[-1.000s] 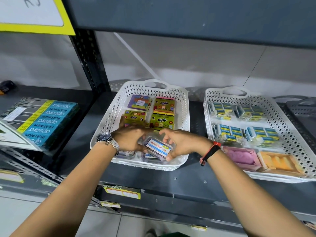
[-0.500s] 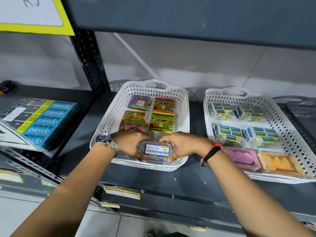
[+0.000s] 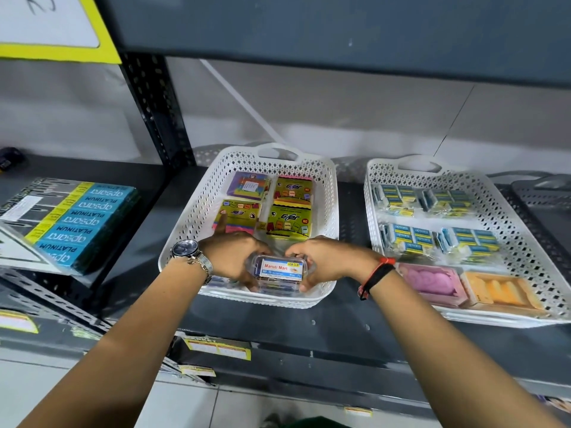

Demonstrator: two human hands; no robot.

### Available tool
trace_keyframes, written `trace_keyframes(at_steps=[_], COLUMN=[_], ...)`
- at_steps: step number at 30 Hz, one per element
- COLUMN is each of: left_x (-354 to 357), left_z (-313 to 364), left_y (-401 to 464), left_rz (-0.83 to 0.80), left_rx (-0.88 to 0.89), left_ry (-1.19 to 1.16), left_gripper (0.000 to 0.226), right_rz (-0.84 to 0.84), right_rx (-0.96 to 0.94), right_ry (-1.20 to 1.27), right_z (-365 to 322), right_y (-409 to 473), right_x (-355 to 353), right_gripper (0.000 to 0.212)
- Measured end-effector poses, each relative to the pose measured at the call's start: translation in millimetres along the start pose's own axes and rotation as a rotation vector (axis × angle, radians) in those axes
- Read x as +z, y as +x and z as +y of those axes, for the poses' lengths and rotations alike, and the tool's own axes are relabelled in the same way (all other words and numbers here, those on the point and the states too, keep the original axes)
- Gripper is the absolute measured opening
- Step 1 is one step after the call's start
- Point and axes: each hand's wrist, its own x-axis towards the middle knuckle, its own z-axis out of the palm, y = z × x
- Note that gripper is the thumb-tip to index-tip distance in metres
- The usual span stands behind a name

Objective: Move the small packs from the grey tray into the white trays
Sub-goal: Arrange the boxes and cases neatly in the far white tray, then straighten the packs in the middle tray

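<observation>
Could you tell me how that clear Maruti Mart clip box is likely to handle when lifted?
The clip box looks like rigid clear plastic, so probably stiff yet slippery. Flat-sided, it shouldn't roll. Both the left hand and right hand hold it.

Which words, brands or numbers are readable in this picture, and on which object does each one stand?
"Maruti Mart" and "GEM CLIP": label of the small clear plastic box held by the left hand and right hand.
"apsara PLATINUM", seen upside down: blue pencil boxes on the left shelf.
"apsara": small blue packs in the right white tray.
Yellow-green packs, shelf-edge tags, smaller print on the box label: too blurred.
</observation>
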Motion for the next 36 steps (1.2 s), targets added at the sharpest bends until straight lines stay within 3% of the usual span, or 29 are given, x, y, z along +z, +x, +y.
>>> trace_keyframes(at_steps=[7,12,19,22,26,29,36], left_x=[-2.6,-16.0,-40.6,-43.0,-36.3,-28.5,-12.6], left_z=[4.7,10.9,51.6,91.2,139.8,171.9,250.3], left_y=[-5.2,-13.3,-6.3,9.1,43.6,69.4,113.7], left_rz=[-0.028,-0.09,0.154,0.266,0.284,0.244,0.155], left_rx=[-0.028,-0.101,-0.057,-0.037,0.042,0.075,0.157], left_ry=[0.006,-0.053,0.027,0.091,0.12,0.107,0.124], left_gripper=[0.068,0.076,0.055,0.049,0.051,0.05,0.052], right_rz=[-0.017,0.042,0.376,0.449,0.496,0.473,0.22], right_rx=[-0.024,-0.015,0.025,0.068,0.196,0.291,0.47], right_ry=[-0.012,-0.02,0.105,0.132,0.101,0.053,-0.016], right_z=[2.4,4.2,36.6,63.8,116.6,156.3,222.5], right_y=[-0.6,-10.4,-52.2,-81.5,-129.8,-166.9,-216.9], right_x=[0.1,-7.9,-33.0,-38.3,-41.6,-41.5,-30.1], right_gripper=[0.047,0.065,0.052,0.048,0.047,0.048,0.063])
